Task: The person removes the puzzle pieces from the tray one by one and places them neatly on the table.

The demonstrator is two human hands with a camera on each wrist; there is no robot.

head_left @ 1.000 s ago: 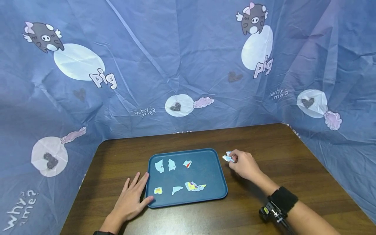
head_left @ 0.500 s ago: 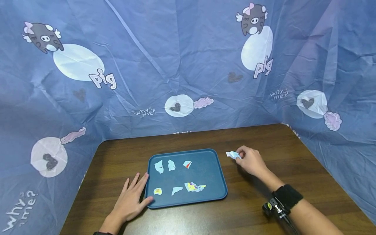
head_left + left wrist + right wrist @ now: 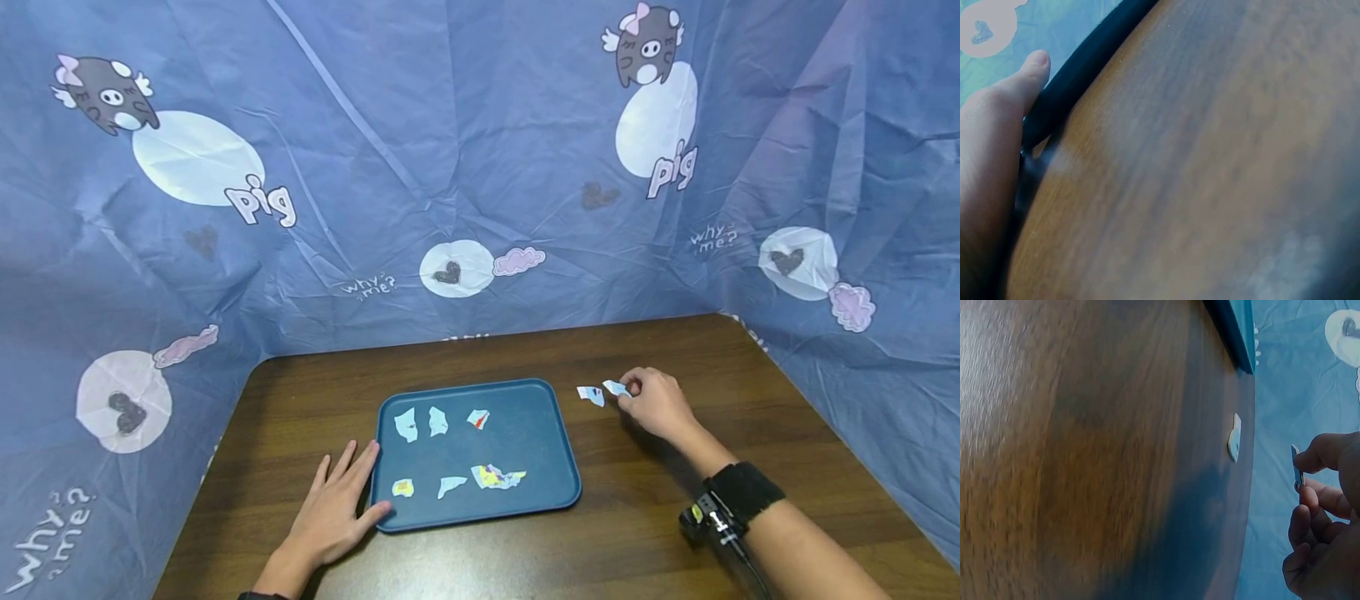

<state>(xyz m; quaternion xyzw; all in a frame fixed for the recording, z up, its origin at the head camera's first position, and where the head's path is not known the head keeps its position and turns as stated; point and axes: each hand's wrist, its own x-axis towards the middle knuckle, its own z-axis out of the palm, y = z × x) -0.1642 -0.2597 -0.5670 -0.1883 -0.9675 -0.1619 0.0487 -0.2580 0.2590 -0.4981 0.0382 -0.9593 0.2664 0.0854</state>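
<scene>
caught sight of a pale piece (image 3: 615,388) up in the right hand (image 3: 660,404): small, flat, ragged-edged, light blue with a whiter patch toward the tip. partly covered near the thumb, so impossible to read in full. stood almost edge-on in the right wrist view, down to a narrow sliver.

placed it over the right-hand part of the table (image 3: 630,517), out past the far right corner of the tray (image 3: 525,433), and just to the right of a loose piece (image 3: 592,395). looked lifted off the wood, too, judging from the right wrist view.

on to the grip, then: pinched the pale piece by one end between thumb and fingertips, leaving the other end jutting out toward the loose piece. closed right down to the thinness of the piece itself, with the remaining fingers curled inward.

over to the left hand (image 3: 330,504): fanned out straight and wide beside the tray, resting low. touched the left rim with the fingers, and with the thumb near the front corner.

spotted a small dark mark on the loose piece, flat on the wood. counted six tray pieces (image 3: 498,477) in two rows of three, mostly light blue, with red on one and yellow on two.
</scene>
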